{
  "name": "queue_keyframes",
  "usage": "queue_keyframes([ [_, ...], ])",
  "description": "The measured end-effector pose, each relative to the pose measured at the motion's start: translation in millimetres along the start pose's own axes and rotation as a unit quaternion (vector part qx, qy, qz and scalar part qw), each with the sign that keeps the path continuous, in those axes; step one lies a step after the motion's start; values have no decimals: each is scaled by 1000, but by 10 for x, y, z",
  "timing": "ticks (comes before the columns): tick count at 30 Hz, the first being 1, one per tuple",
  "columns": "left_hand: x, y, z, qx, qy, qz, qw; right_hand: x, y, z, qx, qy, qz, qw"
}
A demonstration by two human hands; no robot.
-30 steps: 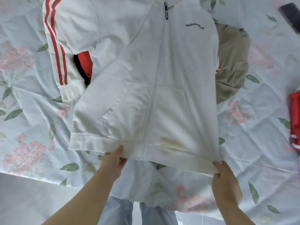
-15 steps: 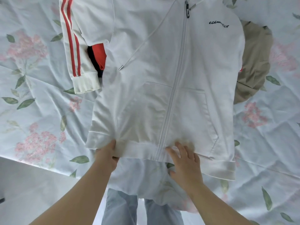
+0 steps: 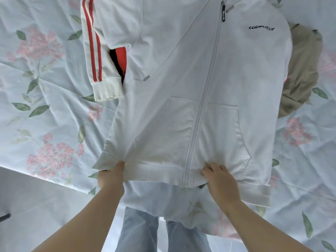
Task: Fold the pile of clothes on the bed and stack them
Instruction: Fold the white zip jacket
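Left hand pinching jacket hem at 7 o'clock, thumb on top, fingers hidden beneath. Right hand gripping same hem at 5 o'clock, just right of zipper, fingers curling into ribbing. Both probably tugging hem toward bed edge, flattening front for folding. Jacket lying zipped, face up, mid-bed. Striped sleeve lying alongside jacket at 10 o'clock, red garment peeking out beside it. Beige garment waiting at 2 o'clock, partly under jacket.
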State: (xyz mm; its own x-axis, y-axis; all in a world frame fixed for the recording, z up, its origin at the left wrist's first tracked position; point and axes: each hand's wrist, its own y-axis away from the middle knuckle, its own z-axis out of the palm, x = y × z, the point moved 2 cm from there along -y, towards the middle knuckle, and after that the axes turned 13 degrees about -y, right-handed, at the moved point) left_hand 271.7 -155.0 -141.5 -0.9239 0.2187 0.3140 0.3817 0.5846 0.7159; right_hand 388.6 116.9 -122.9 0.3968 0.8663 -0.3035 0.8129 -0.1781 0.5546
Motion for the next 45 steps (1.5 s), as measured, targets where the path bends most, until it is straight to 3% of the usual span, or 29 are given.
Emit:
queue_keyframes([
  [4,29,230,172,-28,39,-47,998,-50,-29,-57,-35,-38,31,998],
  [6,44,414,280,-4,11,-99,995,-41,-58,-112,-64,-47,45,996],
  [9,141,788,517,-64,-73,-126,987,-2,-68,-213,-100,-133,67,984],
  [11,268,1071,703,-92,-116,-59,987,68,-84,-347,-33,-196,85,976],
  [13,467,1327,871,-101,-184,127,970,197,-134,-502,89,-241,121,959],
  [14,566,1433,974,-109,-242,243,933,279,-167,-579,142,-265,147,942],
  [16,732,1537,1177,-110,-346,443,819,466,-252,-720,219,-316,215,898],
  [18,900,1559,1402,-103,-443,552,699,686,-363,-846,271,-371,288,840],
  [20,1084,1563,1628,-95,-506,606,607,935,-503,-945,309,-423,337,782],
  [22,1272,1561,1840,-83,-539,633,550,1202,-655,-1012,333,-484,360,725],
  [25,1501,1512,2151,-80,-580,628,513,1550,-914,-1093,325,-573,358,662],
  [28,1603,1446,2358,-94,-621,586,512,1656,-1146,-1264,304,-641,312,632],
  [31,1647,1443,2422,-109,-591,573,558,1514,-1295,-1471,310,-651,205,662],
  [33,1707,1508,2429,-137,-511,552,645,1277,-1347,-1529,263,-658,89,700],
  [35,1828,1590,2386,-181,-357,481,780,1005,-1388,-1468,125,-614,-9,780],
  [36,1893,1637,2375,-199,-290,430,831,901,-1396,-1402,47,-569,-42,820],
  [37,1953,1668,2384,-201,-270,402,852,857,-1404,-1347,-4,-540,-49,840],
  [38,1999,1699,2413,-189,-299,406,843,869,-1407,-1320,-8,-544,-34,838],
  [39,2023,1729,2445,-152,-369,428,811,913,-1396,-1325,40,-572,-8,819],
  [41,2044,1811,2533,-70,-481,467,739,1119,-1352,-1360,231,-609,105,751],
  [42,2034,1851,2578,-51,-503,473,722,1232,-1318,-1358,315,-603,175,712],
  [44,2009,1883,2656,-27,-520,474,710,1388,-1279,-1324,350,-622,275,644],
  [45,2004,1879,2683,-14,-523,469,712,1434,-1280,-1303,314,-634,294,643],
])
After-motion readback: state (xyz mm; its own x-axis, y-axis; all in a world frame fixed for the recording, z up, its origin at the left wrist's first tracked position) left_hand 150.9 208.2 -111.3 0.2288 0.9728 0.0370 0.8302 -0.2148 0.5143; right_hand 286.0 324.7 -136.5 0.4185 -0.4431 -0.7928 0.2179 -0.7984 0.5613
